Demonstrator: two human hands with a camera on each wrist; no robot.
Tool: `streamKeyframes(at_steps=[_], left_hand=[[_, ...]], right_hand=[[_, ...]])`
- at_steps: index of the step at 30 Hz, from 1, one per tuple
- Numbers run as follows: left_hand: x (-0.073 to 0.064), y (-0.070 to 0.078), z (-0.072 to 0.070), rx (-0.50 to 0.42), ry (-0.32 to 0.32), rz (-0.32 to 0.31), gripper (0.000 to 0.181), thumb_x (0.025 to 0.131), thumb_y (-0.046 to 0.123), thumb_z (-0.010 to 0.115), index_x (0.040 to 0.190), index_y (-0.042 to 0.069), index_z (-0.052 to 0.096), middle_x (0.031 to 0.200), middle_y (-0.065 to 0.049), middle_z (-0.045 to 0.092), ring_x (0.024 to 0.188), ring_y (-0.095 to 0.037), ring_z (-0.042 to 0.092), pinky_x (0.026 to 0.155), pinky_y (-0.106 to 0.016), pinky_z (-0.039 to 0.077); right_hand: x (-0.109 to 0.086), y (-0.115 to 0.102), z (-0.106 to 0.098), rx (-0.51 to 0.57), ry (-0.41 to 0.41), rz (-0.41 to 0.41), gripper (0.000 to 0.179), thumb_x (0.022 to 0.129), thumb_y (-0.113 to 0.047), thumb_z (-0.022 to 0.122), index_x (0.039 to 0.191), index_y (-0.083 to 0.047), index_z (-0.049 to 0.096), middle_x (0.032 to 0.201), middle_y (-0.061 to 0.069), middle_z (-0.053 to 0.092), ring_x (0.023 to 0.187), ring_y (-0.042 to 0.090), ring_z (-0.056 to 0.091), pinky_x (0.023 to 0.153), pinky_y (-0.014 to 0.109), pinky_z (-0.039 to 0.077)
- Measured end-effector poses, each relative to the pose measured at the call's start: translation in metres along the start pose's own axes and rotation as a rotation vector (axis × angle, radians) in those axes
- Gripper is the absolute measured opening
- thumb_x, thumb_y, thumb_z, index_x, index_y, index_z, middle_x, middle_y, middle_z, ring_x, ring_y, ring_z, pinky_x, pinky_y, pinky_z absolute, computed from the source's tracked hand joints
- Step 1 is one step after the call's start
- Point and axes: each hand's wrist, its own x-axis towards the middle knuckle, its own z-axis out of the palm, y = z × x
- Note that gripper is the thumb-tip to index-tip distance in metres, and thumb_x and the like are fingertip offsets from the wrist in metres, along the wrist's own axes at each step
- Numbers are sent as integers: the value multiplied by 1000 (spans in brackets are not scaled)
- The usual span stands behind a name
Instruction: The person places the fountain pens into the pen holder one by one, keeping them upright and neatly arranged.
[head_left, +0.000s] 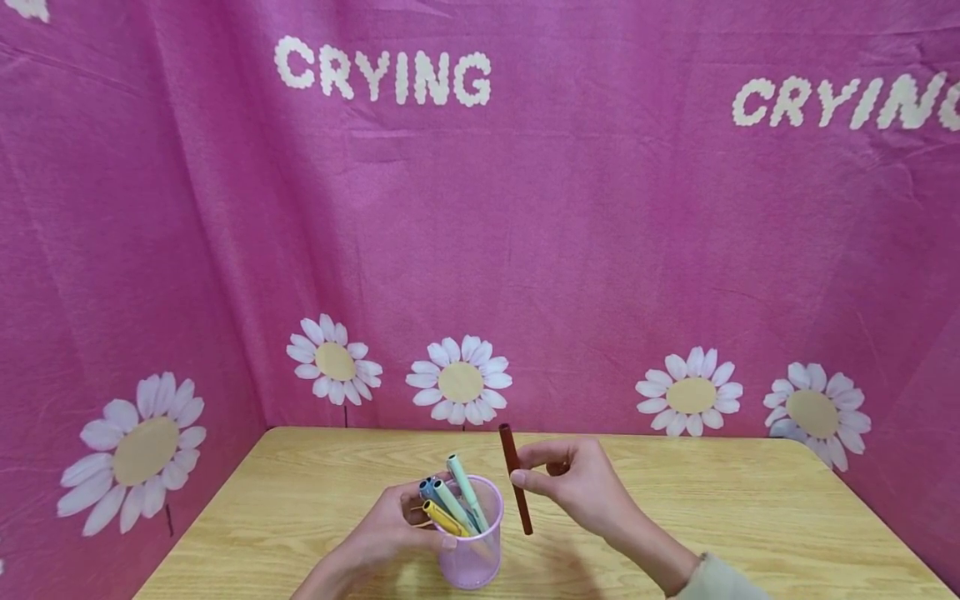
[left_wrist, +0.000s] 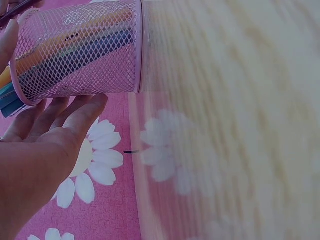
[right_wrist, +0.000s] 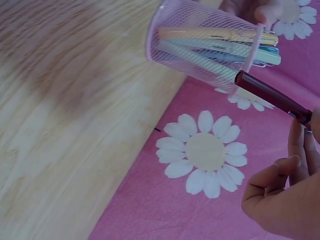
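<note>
A pink mesh pen cup [head_left: 471, 565] stands on the wooden table in the head view. My left hand [head_left: 375, 533] holds it from the left, thumb at the near side of the rim and fingers round the far side. Leaning in the cup are a yellow pen [head_left: 444, 518], pale green pens [head_left: 465, 483] and blue-toned ones. Just right of the cup, my right hand [head_left: 588, 487] pinches a dark red pen [head_left: 523, 507] between thumb and fingers, nearly upright. In the right wrist view, the red pen's [right_wrist: 272, 96] lower end overlaps the cup's rim.
The wooden table [head_left: 720, 508] reaches back to a pink cloth [head_left: 570, 250] printed with white daisies and lettering. This cloth also hangs along the left and right sides of the table.
</note>
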Motion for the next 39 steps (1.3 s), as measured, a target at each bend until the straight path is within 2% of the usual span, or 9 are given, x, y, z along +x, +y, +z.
streamKeyframes(at_steps=[7, 13, 18, 25, 30, 39], left_hand=[[0, -1, 0, 7, 0, 3, 73, 86, 0, 84, 148, -13, 49, 135, -21, 66, 117, -28, 66, 98, -30, 54], [-1, 0, 1, -3, 2, -11, 72, 86, -1, 83, 149, -12, 49, 134, -20, 67, 116, -28, 66, 96, -29, 54], [0, 0, 0, 0, 5, -27, 68, 87, 1, 83, 147, -10, 53, 136, -18, 67, 117, -28, 66, 99, -32, 54], [-1, 0, -2, 3, 2, 4, 72, 85, -1, 84, 146, -15, 50, 137, -25, 64, 115, -28, 67, 95, -29, 55], [-1, 1, -1, -10, -3, 3, 70, 85, -1, 84, 146, -15, 51, 135, -23, 65, 113, -28, 67, 93, -28, 55], [-1, 1, 0, -17, -6, -7, 71, 86, -1, 84, 147, -14, 50, 135, -22, 66, 116, -28, 66, 95, -30, 55]], right_hand=[[6, -14, 7, 45, 16, 1, 18, 85, -12, 89, 101, -6, 84, 93, 5, 80, 63, 8, 43, 56, 22, 35], [10, -19, 15, 78, 37, -13, 19, 85, -10, 88, 102, -3, 84, 92, 7, 80, 69, 11, 51, 61, 23, 40], [13, -18, 22, 120, 36, -13, 18, 86, -9, 87, 103, -2, 83, 93, 8, 80, 72, 13, 56, 62, 22, 41], [16, -13, 30, 153, 61, 12, 18, 86, -8, 87, 103, -2, 83, 94, 8, 80, 82, 15, 63, 67, 23, 44], [15, -6, 35, 167, 62, 28, 19, 87, -9, 87, 104, -2, 83, 96, 8, 80, 88, 13, 65, 71, 24, 44], [14, 2, 42, 164, 59, 32, 17, 84, -8, 89, 100, -2, 84, 93, 9, 80, 70, 9, 53, 60, 22, 38]])
